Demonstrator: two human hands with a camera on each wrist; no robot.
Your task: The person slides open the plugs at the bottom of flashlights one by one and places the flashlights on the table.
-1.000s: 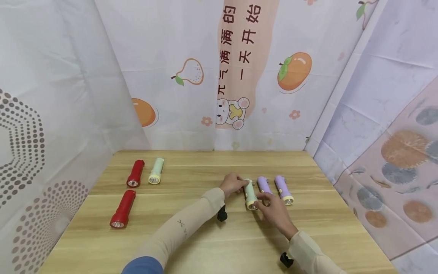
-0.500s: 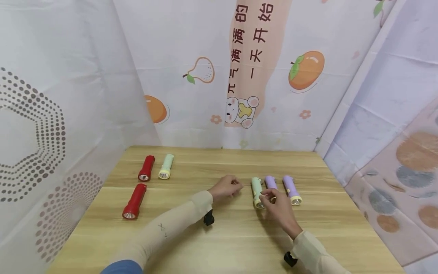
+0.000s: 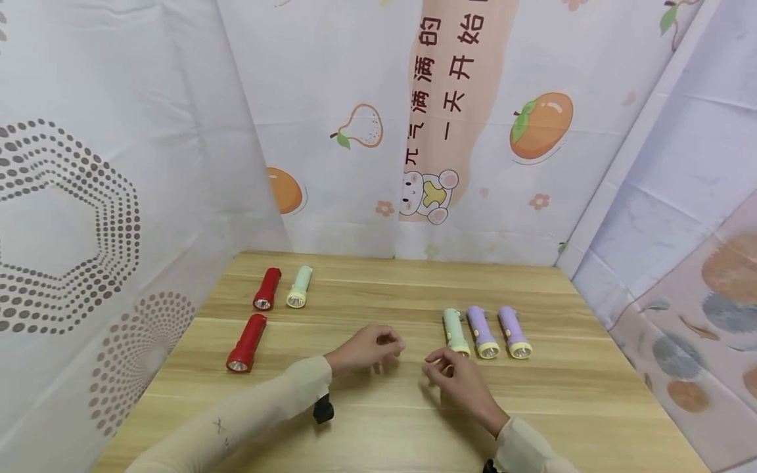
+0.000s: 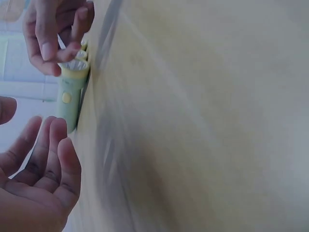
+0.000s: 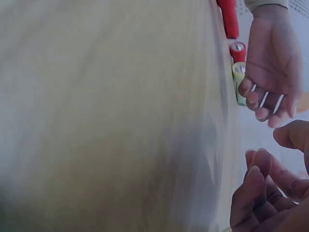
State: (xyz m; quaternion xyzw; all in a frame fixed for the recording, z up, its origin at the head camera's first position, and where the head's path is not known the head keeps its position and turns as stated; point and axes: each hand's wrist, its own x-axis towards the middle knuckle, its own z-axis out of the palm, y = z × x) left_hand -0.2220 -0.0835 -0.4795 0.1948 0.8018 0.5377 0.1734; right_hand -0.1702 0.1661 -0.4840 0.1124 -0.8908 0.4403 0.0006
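Note:
My left hand hovers over the middle of the table, fingers loosely bent and holding nothing. To its right, my right hand is also free, just in front of a mint-green flashlight and covering a bit of its lens end. Two purple flashlights, one beside the green one and another at the right end, complete that row, lenses toward me. In the left wrist view the green flashlight shows between both hands; in the right wrist view my left hand faces the right fingers.
At the table's left lie two red flashlights, one farther back and one nearer, plus another mint-green flashlight. The wooden table ends at a printed curtain behind, with more curtains on both sides.
Both hands have come away from the green flashlight in the right row, the left first, moving left and toward me. The flashlight stays beside the purple ones. The head view has turned left.

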